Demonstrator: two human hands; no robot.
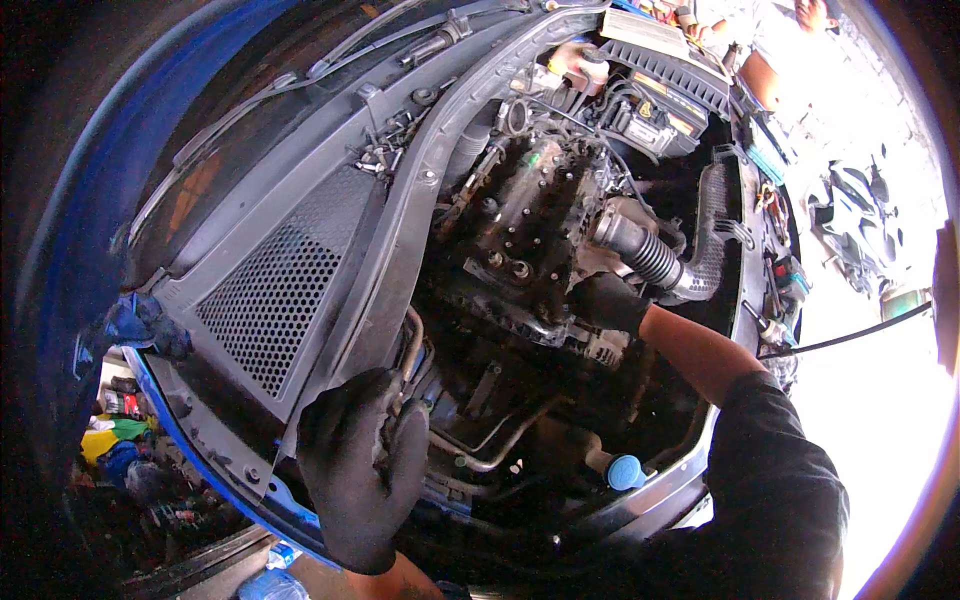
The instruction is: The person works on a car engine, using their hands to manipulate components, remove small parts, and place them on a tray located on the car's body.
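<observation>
My left hand (pixel 355 470), in a black glove, is bent beside the inner edge of the grey plastic cowl (pixel 365 335), at the near left of the engine bay. Its fingers look curled in with the thumb against them; whatever lies inside the grip is hidden. My right hand (pixel 610 303), also black-gloved, reaches in from the right to the side of the dark engine (pixel 525 225). It is just below the ribbed black air hose (pixel 655 258). Shadow and engine parts hide its fingertips, and nothing held shows.
A blue-capped filler neck (pixel 625 472) stands at the near right. Metal pipes (pixel 500 455) run between my hands. The battery (pixel 655 120) sits at the far right. Tools (pixel 785 280) lie along the right edge. Another person's arm (pixel 760 80) shows at the upper right.
</observation>
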